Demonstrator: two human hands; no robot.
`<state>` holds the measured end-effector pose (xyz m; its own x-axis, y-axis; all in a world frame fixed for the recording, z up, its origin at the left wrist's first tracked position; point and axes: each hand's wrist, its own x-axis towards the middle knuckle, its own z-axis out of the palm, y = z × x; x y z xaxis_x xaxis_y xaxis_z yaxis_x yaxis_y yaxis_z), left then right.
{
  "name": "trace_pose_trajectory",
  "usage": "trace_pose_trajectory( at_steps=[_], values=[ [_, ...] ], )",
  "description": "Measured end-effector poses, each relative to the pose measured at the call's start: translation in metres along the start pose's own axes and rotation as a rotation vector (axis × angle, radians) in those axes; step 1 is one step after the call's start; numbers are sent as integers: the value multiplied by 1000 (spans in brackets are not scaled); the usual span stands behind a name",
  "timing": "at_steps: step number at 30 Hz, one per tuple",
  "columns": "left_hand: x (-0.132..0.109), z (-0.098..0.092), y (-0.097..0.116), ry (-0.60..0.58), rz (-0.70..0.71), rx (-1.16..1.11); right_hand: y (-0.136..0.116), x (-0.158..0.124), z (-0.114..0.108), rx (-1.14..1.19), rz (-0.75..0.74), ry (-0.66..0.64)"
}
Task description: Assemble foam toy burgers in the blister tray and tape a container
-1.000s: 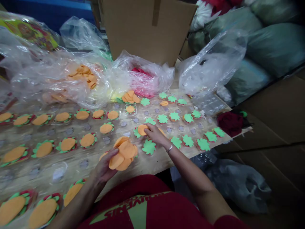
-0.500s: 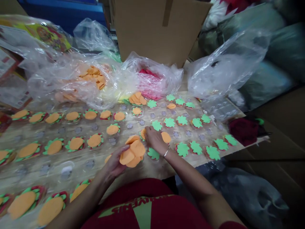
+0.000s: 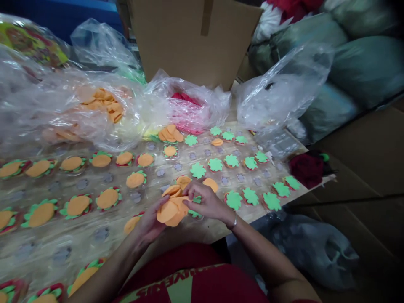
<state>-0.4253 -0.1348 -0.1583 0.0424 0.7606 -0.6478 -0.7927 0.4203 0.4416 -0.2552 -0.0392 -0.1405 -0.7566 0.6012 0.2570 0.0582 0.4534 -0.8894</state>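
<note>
Loose orange felt-like discs [image 3: 170, 211] lie in a stack in my left hand [image 3: 152, 222], which is closed around their edge. My right hand [image 3: 208, 201] pinches one disc at the stack's right side between thumb and fingers. Just behind the hands sits an orange-topped piece [image 3: 183, 182], partly covered by the stack and fingers. A single orange disc [image 3: 211, 185] rests beyond my right wrist. Under my right fingers a green scalloped piece [image 3: 195, 210] is half hidden. Rows of layered pieces with orange tops and green and red edges [image 3: 109, 198] spread to the left.
Green-topped pieces [image 3: 234, 200] stand in rows on the right of the wooden table [image 3: 208, 229]. Clear plastic bags hold orange discs [image 3: 104, 101] and red pieces [image 3: 186, 109] at the back. A cardboard box [image 3: 189, 46] rises behind them. Dark red cloth [image 3: 306, 169] lies at the right corner.
My right hand has come back from the piece behind the stack to the discs in my left hand and now grips one. An orange disc now tops that piece. The view has shifted slightly right.
</note>
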Motion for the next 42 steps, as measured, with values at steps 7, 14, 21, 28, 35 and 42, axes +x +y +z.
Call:
trace_pose_trajectory(
  at_steps=[7, 14, 21, 28, 35, 42],
  values=[
    [16, 15, -4, -18, 30, -15, 12, 13, -10, 228, 253, -129],
    [19, 30, -1, 48, 71, -26, 23, 5, 3, 309, 271, 118],
    [16, 29, -9, 7, 225, 152, 19, -7, 2, 22, 178, 79],
    [20, 35, -8, 93, 222, 161, 14, -10, -4, -470, 30, 207],
    [20, 32, -11, 124, 282, 228, 9, -7, -5, -305, 234, 17],
    [22, 28, -9, 92, 219, 218, 12, 2, -21, -335, 220, 104]
  ],
)
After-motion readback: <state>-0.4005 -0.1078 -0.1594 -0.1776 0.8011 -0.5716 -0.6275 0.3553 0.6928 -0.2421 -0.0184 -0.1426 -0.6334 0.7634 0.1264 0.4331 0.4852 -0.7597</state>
